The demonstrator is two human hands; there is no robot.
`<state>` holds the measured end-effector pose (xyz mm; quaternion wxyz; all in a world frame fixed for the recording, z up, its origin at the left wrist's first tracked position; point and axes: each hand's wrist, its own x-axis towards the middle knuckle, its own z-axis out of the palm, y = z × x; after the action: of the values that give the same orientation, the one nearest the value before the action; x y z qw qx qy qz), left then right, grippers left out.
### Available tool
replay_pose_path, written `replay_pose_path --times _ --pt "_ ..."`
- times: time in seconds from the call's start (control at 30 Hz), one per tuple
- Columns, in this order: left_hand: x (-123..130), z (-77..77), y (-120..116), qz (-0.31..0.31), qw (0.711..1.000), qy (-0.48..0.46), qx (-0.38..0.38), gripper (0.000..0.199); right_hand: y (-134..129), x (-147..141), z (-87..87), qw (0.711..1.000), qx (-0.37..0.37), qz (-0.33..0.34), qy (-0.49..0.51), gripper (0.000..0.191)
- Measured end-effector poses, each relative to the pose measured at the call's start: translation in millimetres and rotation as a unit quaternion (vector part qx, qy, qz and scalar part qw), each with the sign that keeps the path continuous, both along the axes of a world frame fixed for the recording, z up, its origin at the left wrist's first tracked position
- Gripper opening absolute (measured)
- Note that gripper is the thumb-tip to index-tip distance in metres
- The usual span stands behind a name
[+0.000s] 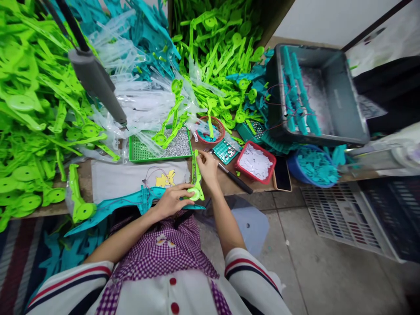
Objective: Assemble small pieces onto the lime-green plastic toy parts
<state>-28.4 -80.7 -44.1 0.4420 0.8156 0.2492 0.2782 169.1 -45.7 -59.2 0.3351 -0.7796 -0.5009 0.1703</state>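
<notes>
My left hand (173,200) is closed on the round lower end of a bright green plastic part (196,174), which stands roughly upright at the table edge. Near its narrow top end, my right hand (207,168) has its fingers pinched together; whatever they hold is too small to make out. A long teal part (121,202) lies under my left hand along the table edge, with a thin dark red wire over it. Behind is a white cloth (111,177) with a yellow cartoon figure. A green tray (131,151) holds many small silvery pieces.
Green parts (22,100) pile high at left and behind. A grey electric screwdriver (98,83) hangs at upper left. Rightward are a black-handled tool (239,181), a red basket (273,164) of white pieces, a phone (282,175), a blue bowl (295,173) and a grey bin (348,96).
</notes>
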Motion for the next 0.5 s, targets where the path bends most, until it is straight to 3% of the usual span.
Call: replay_pose_path --times 0.5 --pt "-1.9 -16.9 -0.2 -0.007 0.999 0.038 0.01 0.012 0.5 -5.1 3.9 0.988 -0.049 0.086 -0.119 0.034"
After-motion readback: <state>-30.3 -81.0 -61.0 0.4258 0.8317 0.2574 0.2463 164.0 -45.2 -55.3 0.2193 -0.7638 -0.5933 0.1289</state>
